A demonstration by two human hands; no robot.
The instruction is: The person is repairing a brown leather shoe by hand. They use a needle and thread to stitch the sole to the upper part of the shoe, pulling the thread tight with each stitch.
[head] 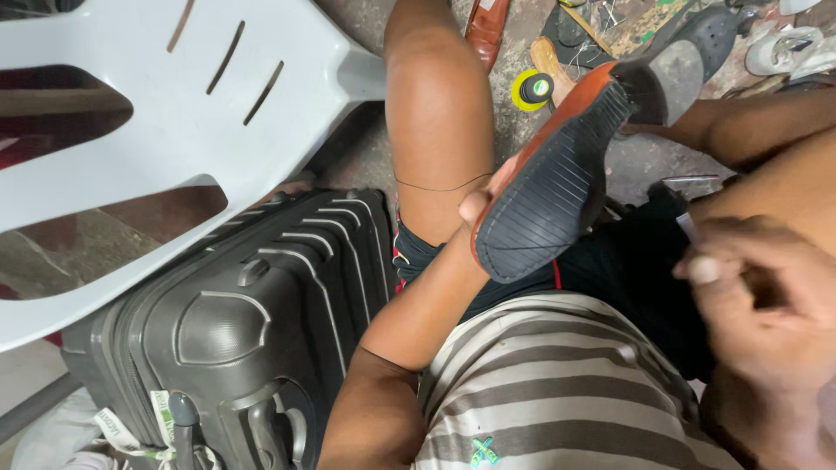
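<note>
A brown leather shoe (pixel 557 174) with a black ribbed sole and a grey heel lies sole-up over my lap. My left hand (pixel 482 198) grips it from underneath at the toe end, with only the thumb and fingertips showing past the sole's edge. A thin dark thread (pixel 435 188) runs across my bare left thigh toward the shoe. My right hand (pixel 758 287) is close to the camera at the right and blurred. Its fingers are curled together, and I cannot tell whether anything is pinched between them.
A white plastic chair (pixel 174 130) stands at the left, above a grey hard-shell suitcase (pixel 252 322) beside my leg. On the ground ahead are a yellow and black spool (pixel 531 89), a brown shoe (pixel 488 26), loose soles and white shoes (pixel 784 48).
</note>
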